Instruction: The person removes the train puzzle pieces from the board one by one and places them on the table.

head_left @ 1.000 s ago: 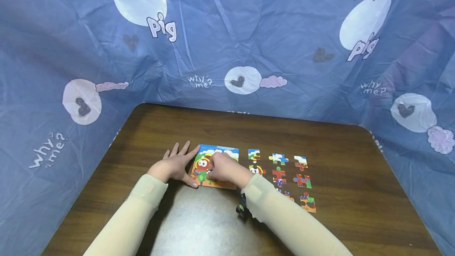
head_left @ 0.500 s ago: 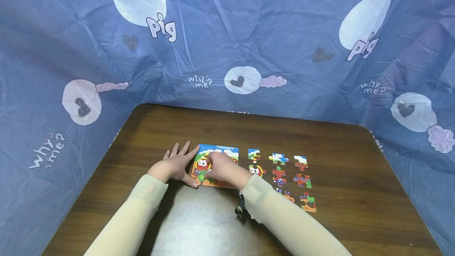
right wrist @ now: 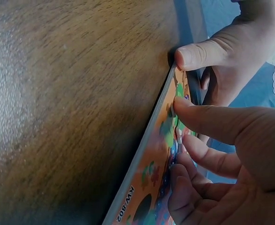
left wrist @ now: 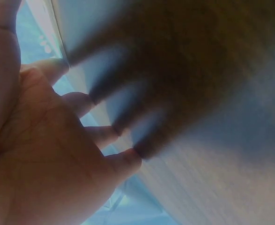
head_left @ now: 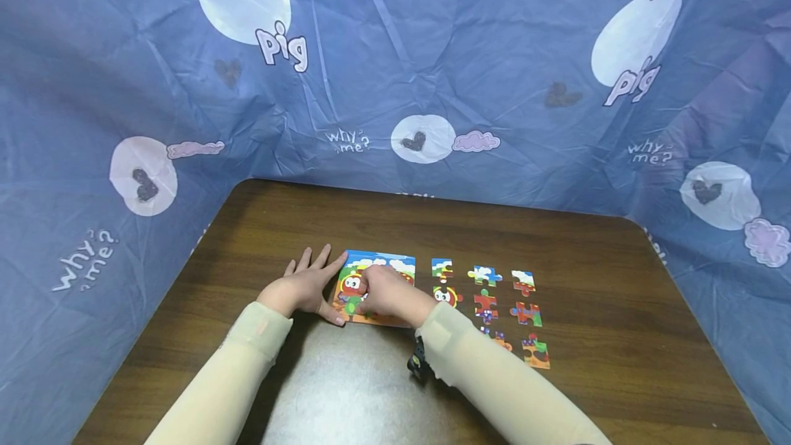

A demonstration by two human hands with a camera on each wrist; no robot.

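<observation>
A colourful jigsaw board (head_left: 380,257) lies flat on the table, with a red cartoon character on its left part. My left hand (head_left: 301,290) is spread along its left side, thumb and index finger touching the edge. In the left wrist view that hand (left wrist: 57,131) rests its fingertips on the table. My right hand (head_left: 395,292) is over the middle of the board and covers much of it. The right wrist view has its thumb and index finger pinching a small puzzle piece (right wrist: 172,111) at the board's surface; most of the piece is hidden.
Several loose puzzle pieces lie in rows to the right of the board, among them a sky piece (head_left: 485,275) and an orange-green piece (head_left: 535,353). The right sleeve (head_left: 488,362) partly covers the nearest ones. A blue printed cloth (head_left: 426,88) hangs behind the wooden table (head_left: 593,280).
My right hand has shifted very slightly to the left over the board, still at the same place beside the character. The left hand and the loose pieces have stayed put.
</observation>
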